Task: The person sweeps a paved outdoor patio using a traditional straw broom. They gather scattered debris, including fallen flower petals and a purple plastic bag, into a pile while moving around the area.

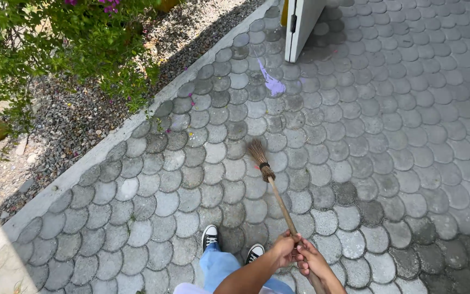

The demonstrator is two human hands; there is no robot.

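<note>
A slim brown wooden-handled broom with a short tuft of dry straw bristles bound by a dark band (270,182) slants from the hands toward eleven o'clock, its bristle tip resting on the paving near the middle of the view. The left hand (285,248) and the right hand (311,260) are both closed around the stick, left just above right. The ground is grey scallop-shaped concrete paving (398,163), marked by a pale purple paint smear (272,84) at twelve o'clock. A grey concrete kerb (131,125) runs diagonally at ten o'clock, with loose gravel (72,120) and a green leafy shrub (66,38) beyond it.
</note>
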